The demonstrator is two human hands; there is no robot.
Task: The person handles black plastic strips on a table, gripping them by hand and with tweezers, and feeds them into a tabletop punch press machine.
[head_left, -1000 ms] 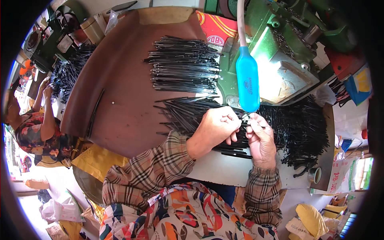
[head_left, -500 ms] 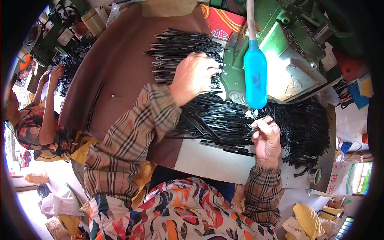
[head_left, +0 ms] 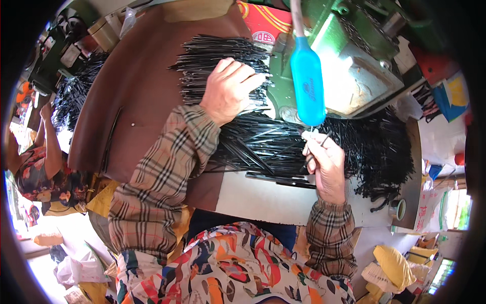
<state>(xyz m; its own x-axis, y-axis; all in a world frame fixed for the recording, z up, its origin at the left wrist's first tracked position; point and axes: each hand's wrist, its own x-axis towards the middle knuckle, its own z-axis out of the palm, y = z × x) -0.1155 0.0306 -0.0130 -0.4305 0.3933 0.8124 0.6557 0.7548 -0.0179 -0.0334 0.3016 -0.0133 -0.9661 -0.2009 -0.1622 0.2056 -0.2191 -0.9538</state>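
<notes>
My left hand [head_left: 230, 88] rests palm down on a stack of thin black rods [head_left: 212, 63] lying on a brown sheet [head_left: 147, 86]. A second, bigger heap of black rods [head_left: 263, 147] lies closer to me, under my left forearm. My right hand [head_left: 324, 162] is at the right end of that heap, fingers pinched on a thin black rod [head_left: 316, 149]. A blue handle-shaped part [head_left: 307, 83] hangs just above my right hand, in front of a green machine [head_left: 349, 61].
More black rods [head_left: 379, 152] pile up to the right of the machine. A white table edge [head_left: 263, 200] lies in front of me. Another person [head_left: 43, 167] works at the left near a further pile of black rods [head_left: 73, 88]. Bags and clutter sit at the lower right.
My left hand left my right hand, reached up and left to the far stack of rods, and now lies on it. My right hand stayed near the blue part.
</notes>
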